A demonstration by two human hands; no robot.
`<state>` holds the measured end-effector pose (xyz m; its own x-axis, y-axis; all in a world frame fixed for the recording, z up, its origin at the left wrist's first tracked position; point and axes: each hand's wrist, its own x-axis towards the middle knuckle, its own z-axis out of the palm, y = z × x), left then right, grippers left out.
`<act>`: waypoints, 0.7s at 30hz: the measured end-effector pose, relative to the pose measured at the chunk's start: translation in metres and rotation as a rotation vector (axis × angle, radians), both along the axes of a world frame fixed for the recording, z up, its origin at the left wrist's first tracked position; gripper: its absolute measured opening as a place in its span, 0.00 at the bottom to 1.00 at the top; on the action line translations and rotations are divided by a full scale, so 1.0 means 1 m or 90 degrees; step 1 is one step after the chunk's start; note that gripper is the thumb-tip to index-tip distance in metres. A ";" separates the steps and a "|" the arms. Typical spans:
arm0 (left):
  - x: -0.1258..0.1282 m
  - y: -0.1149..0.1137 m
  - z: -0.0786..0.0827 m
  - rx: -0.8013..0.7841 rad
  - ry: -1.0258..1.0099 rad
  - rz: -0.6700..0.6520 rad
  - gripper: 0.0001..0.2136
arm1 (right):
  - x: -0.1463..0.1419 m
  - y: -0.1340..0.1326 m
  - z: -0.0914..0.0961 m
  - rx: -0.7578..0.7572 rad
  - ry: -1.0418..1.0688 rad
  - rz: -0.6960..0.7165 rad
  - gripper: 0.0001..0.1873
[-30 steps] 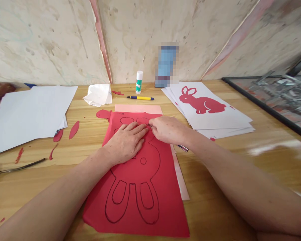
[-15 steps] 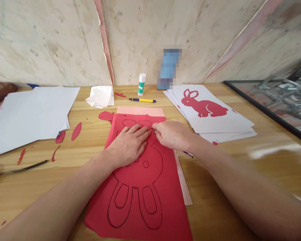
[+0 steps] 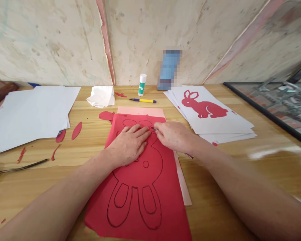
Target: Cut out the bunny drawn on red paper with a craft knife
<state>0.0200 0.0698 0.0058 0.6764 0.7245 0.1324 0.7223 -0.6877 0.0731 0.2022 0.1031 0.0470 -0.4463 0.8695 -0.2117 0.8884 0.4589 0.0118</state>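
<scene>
A sheet of red paper (image 3: 140, 174) carries a black-outlined rabbit, its long ears toward me. My left hand (image 3: 129, 144) lies flat on the paper's upper middle, fingers extended, pressing on it. Close beside those fingertips, my right hand (image 3: 173, 135) is closed around a slim craft knife (image 3: 189, 155). Only the knife's tip and rear end show; its tip touches the paper near the drawn outline. Under the red sheet lies a pale pink sheet (image 3: 140, 110), showing at the top and right edges.
Behind the paper are a glue stick (image 3: 141, 85), a yellow-and-blue pen (image 3: 142, 100) and crumpled paper (image 3: 100, 96). White sheets (image 3: 37, 113) lie left, with red scraps (image 3: 76, 130) near them. On the right, a red rabbit cutout (image 3: 207, 106) rests on white sheets.
My right hand and the knife have shifted very slightly, with the knife's rear end showing less. My left hand and the red paper stay in place.
</scene>
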 end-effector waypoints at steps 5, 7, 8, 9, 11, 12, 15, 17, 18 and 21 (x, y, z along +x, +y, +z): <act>0.000 0.000 0.001 -0.003 0.003 0.000 0.20 | -0.001 -0.001 -0.001 -0.005 0.016 -0.007 0.13; 0.000 0.000 0.001 -0.005 0.003 0.000 0.20 | -0.002 -0.001 -0.002 -0.013 0.023 -0.012 0.13; 0.000 0.000 0.001 -0.006 0.004 0.000 0.20 | -0.002 -0.001 -0.002 -0.013 0.027 -0.013 0.14; 0.000 0.000 0.001 -0.007 0.005 -0.001 0.20 | -0.002 -0.001 -0.002 -0.013 0.030 -0.013 0.14; 0.000 0.000 0.001 -0.006 0.006 0.000 0.20 | -0.002 0.000 -0.003 -0.015 0.034 -0.016 0.14; 0.000 0.000 0.001 -0.006 0.006 0.000 0.20 | -0.002 0.000 -0.003 -0.018 0.035 -0.018 0.14; 0.000 0.000 0.001 -0.006 0.008 0.001 0.20 | -0.002 0.001 -0.003 -0.023 0.036 -0.019 0.15; 0.000 0.000 0.001 -0.006 0.009 0.001 0.20 | -0.002 0.002 -0.004 -0.023 0.036 -0.016 0.15; 0.000 0.000 0.001 -0.006 0.009 0.001 0.20 | -0.002 0.002 -0.004 -0.023 0.035 -0.015 0.14; 0.000 0.001 0.000 -0.008 0.009 0.000 0.20 | -0.002 0.003 -0.004 -0.023 0.026 -0.015 0.13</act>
<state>0.0198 0.0704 0.0061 0.6783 0.7260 0.1132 0.7232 -0.6869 0.0720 0.2002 0.1064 0.0434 -0.4347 0.8718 -0.2259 0.8983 0.4374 -0.0406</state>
